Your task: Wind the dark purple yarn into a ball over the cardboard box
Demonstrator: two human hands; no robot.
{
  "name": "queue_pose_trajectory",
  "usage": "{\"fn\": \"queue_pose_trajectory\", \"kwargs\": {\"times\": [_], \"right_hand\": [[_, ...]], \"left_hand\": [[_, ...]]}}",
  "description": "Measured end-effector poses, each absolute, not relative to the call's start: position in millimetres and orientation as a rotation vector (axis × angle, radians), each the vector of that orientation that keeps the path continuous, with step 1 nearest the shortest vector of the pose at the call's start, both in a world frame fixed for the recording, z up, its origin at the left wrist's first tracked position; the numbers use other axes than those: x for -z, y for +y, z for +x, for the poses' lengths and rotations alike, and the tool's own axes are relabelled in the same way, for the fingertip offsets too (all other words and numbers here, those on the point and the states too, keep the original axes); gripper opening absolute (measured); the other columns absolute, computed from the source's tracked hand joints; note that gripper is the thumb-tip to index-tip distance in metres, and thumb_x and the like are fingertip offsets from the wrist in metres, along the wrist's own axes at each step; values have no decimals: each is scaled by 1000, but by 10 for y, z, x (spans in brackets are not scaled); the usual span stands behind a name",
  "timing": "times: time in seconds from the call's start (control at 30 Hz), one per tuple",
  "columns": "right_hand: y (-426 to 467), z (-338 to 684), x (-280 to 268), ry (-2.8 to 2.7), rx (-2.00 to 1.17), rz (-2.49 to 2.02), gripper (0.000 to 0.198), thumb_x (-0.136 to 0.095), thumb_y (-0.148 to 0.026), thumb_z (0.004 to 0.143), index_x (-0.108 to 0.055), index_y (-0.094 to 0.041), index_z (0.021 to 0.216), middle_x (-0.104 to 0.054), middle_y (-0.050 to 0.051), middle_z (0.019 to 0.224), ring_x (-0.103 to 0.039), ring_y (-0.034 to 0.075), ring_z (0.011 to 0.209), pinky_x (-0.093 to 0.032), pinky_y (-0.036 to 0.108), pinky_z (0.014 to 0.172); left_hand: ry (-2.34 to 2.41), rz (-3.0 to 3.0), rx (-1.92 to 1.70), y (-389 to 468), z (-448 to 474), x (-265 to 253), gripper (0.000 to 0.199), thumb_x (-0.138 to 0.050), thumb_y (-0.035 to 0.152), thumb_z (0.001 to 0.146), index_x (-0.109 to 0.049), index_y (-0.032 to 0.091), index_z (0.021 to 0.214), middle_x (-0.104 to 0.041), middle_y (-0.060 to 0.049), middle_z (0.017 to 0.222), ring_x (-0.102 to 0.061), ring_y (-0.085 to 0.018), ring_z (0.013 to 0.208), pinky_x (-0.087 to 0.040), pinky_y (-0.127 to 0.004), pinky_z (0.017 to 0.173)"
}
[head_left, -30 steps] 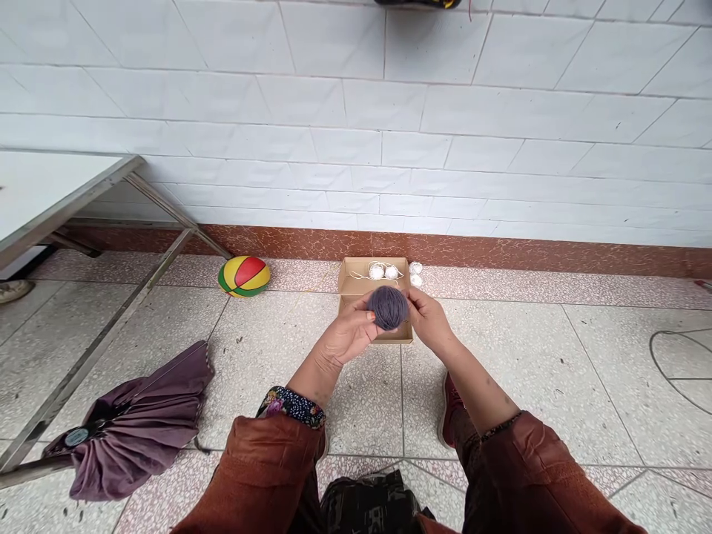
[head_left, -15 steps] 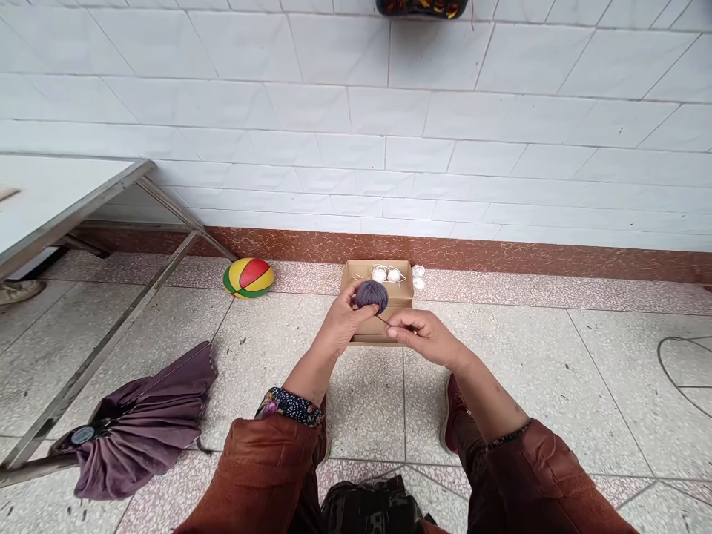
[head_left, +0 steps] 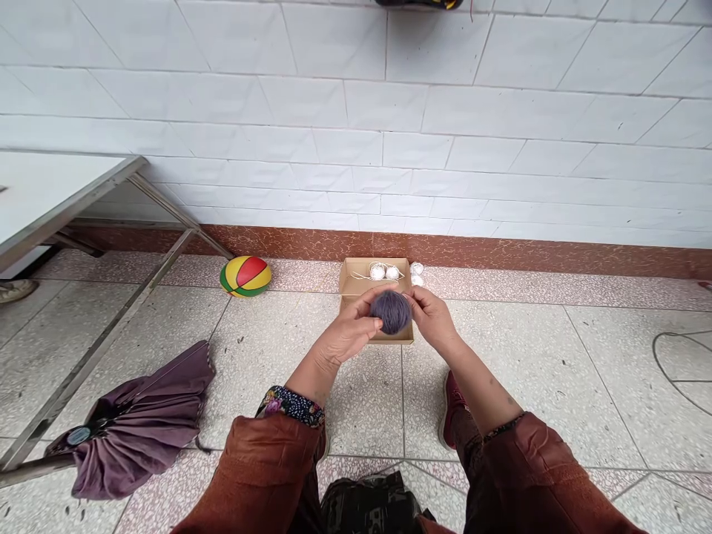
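Observation:
A ball of grey-purple yarn (head_left: 391, 312) is held above the cardboard box by my left hand (head_left: 351, 331), thumb in front and fingers behind. At the ball's right side is my right hand (head_left: 432, 315), its thumb and fingertips pinched on the yarn's loose end; the strand itself is mostly hidden now. Below, the open cardboard box (head_left: 356, 268) stands on the floor against the wall, partly covered by my hands. Two white yarn balls (head_left: 385, 273) with loose strands lie in its far part. Two more white balls (head_left: 417, 274) sit just outside its right edge.
A red, yellow and green ball (head_left: 245, 277) rests by the wall to the left. Nearer me lies a folded purple umbrella (head_left: 147, 426), beside a metal-framed table (head_left: 72, 196). A dark cable loop (head_left: 661, 360) is on the floor at right.
My right hand has moved up and around to the far right side of the yarn ball. The ball has shifted slightly right and nearer me in my left hand.

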State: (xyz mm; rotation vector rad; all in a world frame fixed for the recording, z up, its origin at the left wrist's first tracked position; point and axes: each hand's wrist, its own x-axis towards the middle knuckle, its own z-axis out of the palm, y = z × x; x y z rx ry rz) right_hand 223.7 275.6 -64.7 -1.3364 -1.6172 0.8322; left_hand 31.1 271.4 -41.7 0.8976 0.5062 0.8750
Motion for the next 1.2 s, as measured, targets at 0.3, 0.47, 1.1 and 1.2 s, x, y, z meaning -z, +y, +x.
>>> {"fn": "queue_pose_trajectory", "kwargs": {"times": [0.3,0.47,1.1,1.2], "right_hand": [[2581,2101,677,-2154,-1045,-1094,17,-54,-25,100,-69,-22,93,-71,2,91,-64,17,83,-48,29,79],[2510,2094,474,-2172,-1079,-908,18,-55,-30,100,-70,-23,93,-71,2,88,-64,16,80,-49,29,76],[2710,2234,745,-1874,-775,-1354,17,-51,-24,98,-65,-20,90,-69,5,87,-63,20,83,-47,30,74],[2642,2168,742,-2068,-838,-1269,16,-53,-23,99,-65,-21,90,-69,4,89,-64,19,84,-47,30,77]], "left_hand": [[922,910,-1240,2939,237,507,48,-83,26,68,-65,23,112,-68,-3,112,-61,-19,107,-43,-36,100],[1143,1148,-1126,2911,255,502,54,-84,25,65,-62,22,114,-67,-5,107,-61,-21,98,-46,-38,93],[600,786,-996,2748,360,443,55,-82,26,71,-66,21,123,-66,-10,127,-58,-26,121,-44,-39,103],[736,759,-1116,2827,341,499,48,-83,25,69,-67,22,115,-69,-6,117,-62,-22,111,-46,-38,101]]}}
